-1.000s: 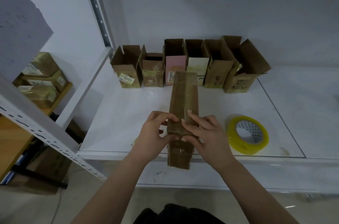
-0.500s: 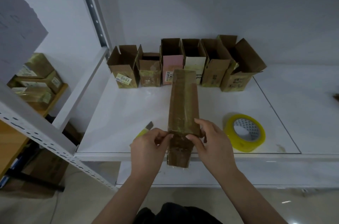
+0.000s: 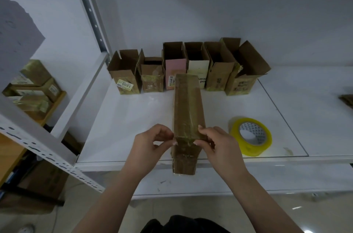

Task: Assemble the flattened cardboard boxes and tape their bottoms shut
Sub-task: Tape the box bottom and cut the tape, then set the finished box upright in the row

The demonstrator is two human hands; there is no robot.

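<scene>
- Head view, looking down over a white counter [image 3: 133,122]; its near edge crosses the lower middle of the frame.
- Long brown cardboard box [image 3: 188,110] lies at centre frame, its length running away from the viewer. Near end overhangs the counter edge; far end reaches close to the row of boxes behind.
- Glossy tape covers the box's upper face and near end.
- Left hand [image 3: 150,144], lower centre: grip is a pinch, fingertips curled onto the box's left edge at the fold where the near end turns down.
- Right hand [image 3: 217,144]: same pinch on the right edge at the same fold, thumb and fingers curled against the cardboard.
- Yellow tape roll [image 3: 250,136] lies flat on the counter, just right of the right hand, not touched.
- Row of opened boxes [image 3: 191,68] stands upright along the back wall, upper centre, flaps up. Six counted; one has a pink front, one a cream front, the leftmost a yellow label reading 1600 upside down.
- Taped parcels [image 3: 32,87] stacked on a wooden shelf at middle left, behind a white perforated rack beam [image 3: 38,146].
- Dark flat item at the far right edge of the frame, on the counter; too cut off to identify.
</scene>
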